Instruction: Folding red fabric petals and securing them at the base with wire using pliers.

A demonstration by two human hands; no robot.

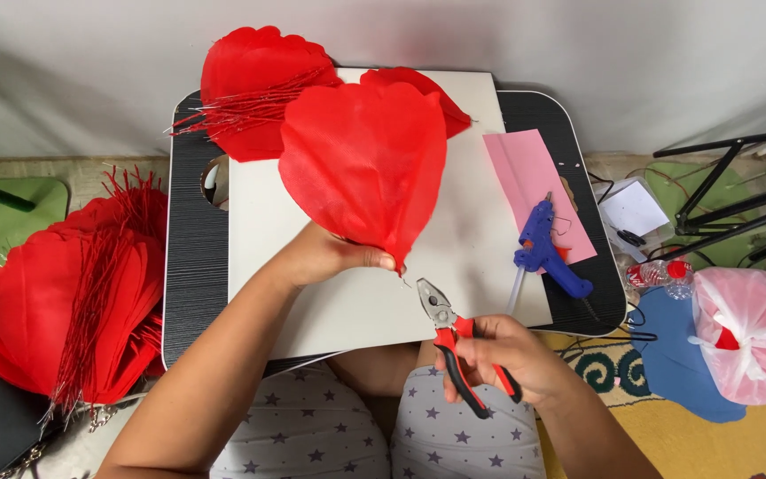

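Head view, looking down at a lap w/ a small black tray table [192, 266] across it and a white board [480, 204] lying on top.

Left hand [325, 255] is closed on the narrow bottom end of a big red fabric petal [365, 160], thumb and fingers pinching it near the tip. Petal stands up over the board, wide end away from the person, point down toward the hand.

Right hand [498, 355] is wrapped round the red-and-black handles of a pair of pliers [454, 341]. Pliers' metal nose points up-left, just beside the petal's tip, not touching it as far as I can tell. Nose looks slightly parted. Hands are apart, left higher, right lower and nearer the body.

More red petals w/ thin wire stems [250, 93] lie at the board's far-left corner. A thick stack of red petals [64, 310] sits left of the table, beside a green mat [2, 231].

On the board's right side: pink paper sheet [525, 173], w/ a blue glue gun [547, 248] lying partly over it. Further right, on the floor: white-pink plastic bag [751, 333], blue cut-out shape [676, 355], small plastic bottle [662, 273], black stand legs [738, 191].

Person's knees in grey star-print fabric [374, 435] show under the table edge.
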